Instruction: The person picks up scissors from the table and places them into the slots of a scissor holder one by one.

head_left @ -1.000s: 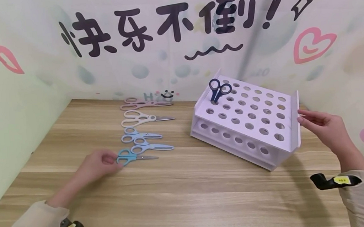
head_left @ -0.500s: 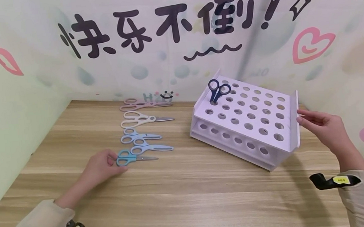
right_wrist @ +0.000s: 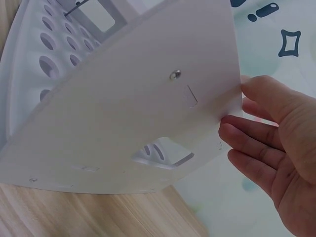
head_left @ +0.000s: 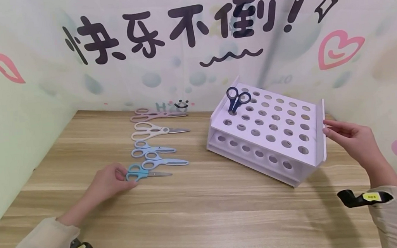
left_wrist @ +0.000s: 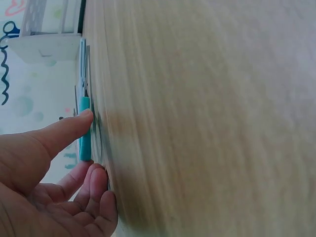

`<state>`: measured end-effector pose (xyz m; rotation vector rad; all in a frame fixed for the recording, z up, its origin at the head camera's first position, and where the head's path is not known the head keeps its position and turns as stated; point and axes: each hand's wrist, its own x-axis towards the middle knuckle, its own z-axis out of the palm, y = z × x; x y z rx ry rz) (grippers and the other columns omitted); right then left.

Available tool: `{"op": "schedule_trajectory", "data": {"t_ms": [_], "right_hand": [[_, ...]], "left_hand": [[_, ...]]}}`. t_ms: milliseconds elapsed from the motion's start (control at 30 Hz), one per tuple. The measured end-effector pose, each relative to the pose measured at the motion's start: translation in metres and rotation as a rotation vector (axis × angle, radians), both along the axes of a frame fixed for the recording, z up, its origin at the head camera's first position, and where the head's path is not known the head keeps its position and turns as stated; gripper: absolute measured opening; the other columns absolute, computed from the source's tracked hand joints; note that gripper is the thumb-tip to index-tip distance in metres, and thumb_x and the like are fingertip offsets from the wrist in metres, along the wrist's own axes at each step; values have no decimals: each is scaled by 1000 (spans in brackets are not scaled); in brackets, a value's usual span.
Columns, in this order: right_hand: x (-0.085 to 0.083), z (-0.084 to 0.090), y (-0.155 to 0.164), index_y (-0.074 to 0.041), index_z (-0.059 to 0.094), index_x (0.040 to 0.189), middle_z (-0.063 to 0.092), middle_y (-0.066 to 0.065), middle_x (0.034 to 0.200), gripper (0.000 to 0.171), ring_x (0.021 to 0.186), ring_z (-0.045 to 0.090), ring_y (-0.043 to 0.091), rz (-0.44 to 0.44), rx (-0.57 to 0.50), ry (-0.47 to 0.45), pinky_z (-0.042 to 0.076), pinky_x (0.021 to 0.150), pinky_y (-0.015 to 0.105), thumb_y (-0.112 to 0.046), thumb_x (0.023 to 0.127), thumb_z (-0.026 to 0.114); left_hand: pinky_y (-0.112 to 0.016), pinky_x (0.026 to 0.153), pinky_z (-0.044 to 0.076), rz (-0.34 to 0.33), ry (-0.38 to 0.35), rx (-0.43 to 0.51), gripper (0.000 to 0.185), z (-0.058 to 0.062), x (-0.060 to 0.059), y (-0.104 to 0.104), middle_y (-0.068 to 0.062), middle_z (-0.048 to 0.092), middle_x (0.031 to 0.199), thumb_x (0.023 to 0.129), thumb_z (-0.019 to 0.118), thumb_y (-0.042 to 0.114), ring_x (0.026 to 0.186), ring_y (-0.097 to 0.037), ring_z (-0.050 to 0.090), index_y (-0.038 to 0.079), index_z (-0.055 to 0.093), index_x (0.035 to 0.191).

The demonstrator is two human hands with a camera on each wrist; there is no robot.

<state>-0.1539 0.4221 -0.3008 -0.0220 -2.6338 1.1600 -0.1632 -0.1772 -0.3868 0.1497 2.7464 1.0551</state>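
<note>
We see a wood-grain table running across the lower half of the head view, its boards pale and streaked. Left of centre lie 5 scissors in a column, and the nearest pair, the teal scissors, has smooth plastic loops and short bare metal blades pointing right. Our left hand sits low on the table at lower left, knuckles up, fingers curled at the loops and the thumb laid straight against the teal handle in the left wrist view; it touches and lightly pinches the handle while the scissors lie flat on the wood. At centre right stands the rack, a white, matte, sloped board pierced by rows of round holes, with flat side panels. 1 dark blue pair stands upright in a hole at its upper left corner. Our right hand reaches in from the right, fingers straight and relaxed, fingertips touching the right panel's edge without gripping it.
</note>
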Motion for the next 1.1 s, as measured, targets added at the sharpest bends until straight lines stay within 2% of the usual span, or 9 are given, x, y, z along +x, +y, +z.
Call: {"op": "schedule_trajectory", "data": {"t_ms": [233,433,600,833,1033,1100], "right_hand": [[0,0,2,-8,61,120,60,-30,87,35,76,58,-12,32,-36,1,44,63,5,-12,85,65],[0,0,2,-10,62,120,60,-30,87,35,77,58,-12,38,-50,-2,44,63,5,-11,85,65],[0,0,1,-7,61,120,60,-30,86,35,77,58,-12,27,-41,6,43,63,5,-12,85,66],[1,0,1,-11,63,120,60,-30,87,34,77,57,-12,48,-40,13,43,63,5,-12,85,65],[2,0,1,-12,62,120,59,-30,88,35,77,57,-12,48,-40,4,43,63,5,-13,86,65],[2,1,1,-11,61,121,59,-31,88,36,77,57,-13,44,-34,-2,43,63,5,-14,86,65]], "left_hand": [[-30,60,47,10,-53,41,51,0,-3,-6,-12,58,85,72,77,32,73,-21,54,-5,53,99],[-32,64,49,25,-78,91,54,4,-3,-6,-13,62,87,72,77,28,75,-22,58,-7,51,103],[-33,67,49,24,-79,127,54,6,-2,-5,-13,64,86,73,77,23,77,-22,59,-10,49,104],[-32,70,49,8,-81,182,54,7,-3,-8,-12,66,88,76,75,24,81,-22,60,-10,47,107],[-31,73,47,-14,-64,238,55,15,-2,-11,-14,67,92,79,72,25,84,-21,62,-10,47,112],[-31,73,50,-26,-50,276,51,18,-2,-12,-16,67,92,82,70,20,84,-22,63,-11,46,114]]}}
